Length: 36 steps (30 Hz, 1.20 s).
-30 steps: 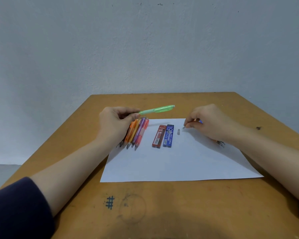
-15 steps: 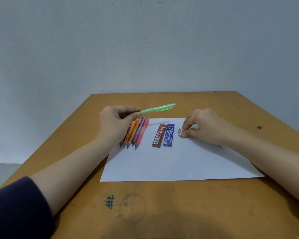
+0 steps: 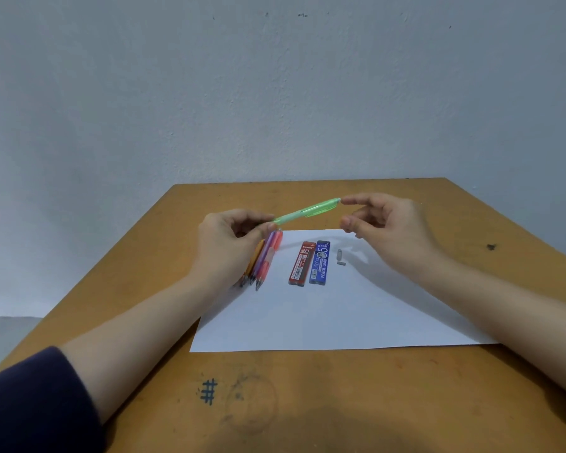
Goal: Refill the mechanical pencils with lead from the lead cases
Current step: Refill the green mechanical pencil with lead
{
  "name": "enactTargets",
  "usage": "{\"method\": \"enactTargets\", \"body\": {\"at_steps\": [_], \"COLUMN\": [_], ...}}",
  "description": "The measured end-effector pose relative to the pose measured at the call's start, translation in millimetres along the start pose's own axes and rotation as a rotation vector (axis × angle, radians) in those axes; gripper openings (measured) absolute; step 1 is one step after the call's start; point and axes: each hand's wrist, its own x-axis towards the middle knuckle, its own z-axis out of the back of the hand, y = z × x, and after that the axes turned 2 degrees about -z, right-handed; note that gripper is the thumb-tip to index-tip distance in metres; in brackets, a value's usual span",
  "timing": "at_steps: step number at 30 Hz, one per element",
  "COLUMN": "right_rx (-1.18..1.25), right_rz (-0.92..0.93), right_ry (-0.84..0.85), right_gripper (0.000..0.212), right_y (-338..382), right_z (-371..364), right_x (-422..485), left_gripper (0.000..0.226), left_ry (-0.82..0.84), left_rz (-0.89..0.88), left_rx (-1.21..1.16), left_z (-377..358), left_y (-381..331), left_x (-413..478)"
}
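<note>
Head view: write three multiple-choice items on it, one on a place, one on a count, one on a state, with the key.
1. The blue lead case lies
A. off the sheet, on bare wood
B. on the white paper, right beside the red lead case
C. on top of the red case

2. Small grey pieces on the paper:
A. one
B. two
C. four

3. The green mechanical pencil is
A. lying on the paper
B. held in the air by the left hand
C. inside a case

Key: 1 B, both cases lie side by side on the sheet; 2 B, two pieces sit right of the blue case; 3 B, the left fingers grip one end.
</note>
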Motion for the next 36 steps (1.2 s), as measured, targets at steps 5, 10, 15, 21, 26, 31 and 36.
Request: {"method": "enactTargets", "body": {"at_steps": [5, 10, 15, 21, 26, 31, 36], "right_rx": [0.155, 0.215, 0.250, 0.319, 0.472, 0.599, 0.621], "right_rz": [-0.044, 0.042, 0.122, 0.048, -0.016, -0.084, -0.082], "right_ry": [-0.016, 0.017, 0.023, -0.109, -0.140, -0.108, 0.011], "right_gripper": [0.030, 0.036, 0.038, 0.033, 0.020, 0.023, 0.048], "right_y": [-4.0, 1.6, 9.9, 13.4, 16.0, 20.9, 28.9], "right_z": [-7.3, -12.7, -19.4, -18.4, -15.1, -14.4, -18.1], "right_x": [-1.4, -6.0, -12.6, -10.4, -8.3, -10.3, -17.1], "left_gripper": [0.010, 0.011, 0.028, 0.026, 0.028, 0.022, 0.024], "left_ry": [0.023, 0.109, 0.044, -0.014, 0.002, 0.028, 0.080], "left_rz": [0.008, -0.151, -0.322, -0.444, -0.489, -0.613, -0.651], "left_rx": [-0.096, -0.124, -0.019, -0.062, 0.004, 0.076, 0.145], "left_z": [-4.5, -13.4, -16.5, -16.7, -16.3, -18.2, -21.3], "left_y": [1.9, -1.0, 0.2, -5.0, -3.6, -6.3, -7.8], "left_x": [-3.2, -12.7, -19.5, -21.5, -22.2, -24.4, -26.6]}}
